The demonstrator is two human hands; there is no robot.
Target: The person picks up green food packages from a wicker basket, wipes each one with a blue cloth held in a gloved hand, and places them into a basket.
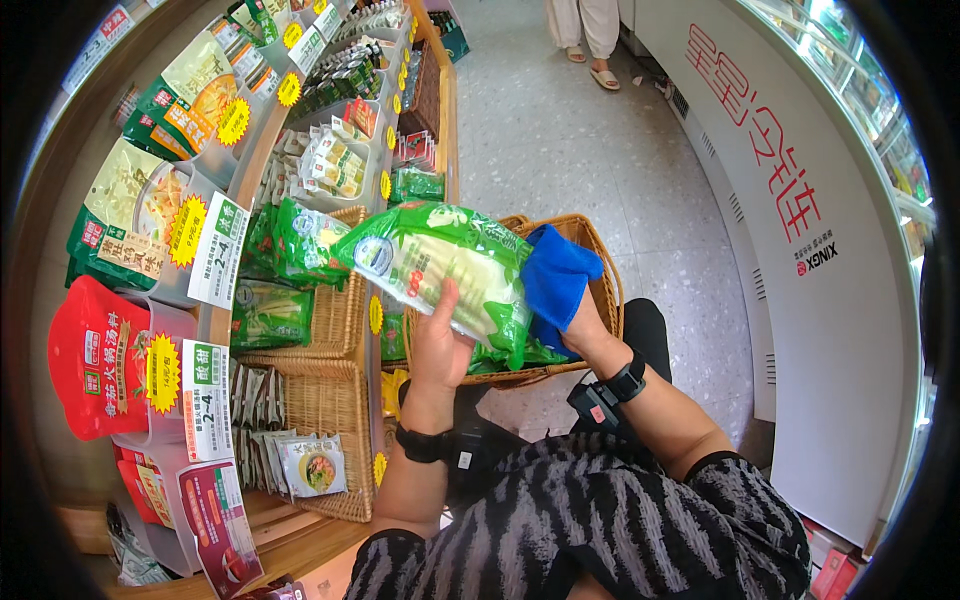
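My left hand (444,341) grips the lower edge of a green and clear plastic food package (450,270), its thumb on the front. A blue cloth (559,274) covers most of my right hand (581,322), which holds it against the package's right end; the fingers are hidden under the cloth. Beneath both hands stands a wicker basket (616,300) with more green packages (551,352) in it. Left of the held package, similar green packages (307,240) lie in a wicker tray (334,319) on the shelf.
Shelves on the left carry upright soup pouches (112,360), a wicker tray of sachets (360,420) and plastic bins of small packs (334,165). A white freezer cabinet (810,337) runs along the right. Another person's legs (585,26) are farther up the aisle.
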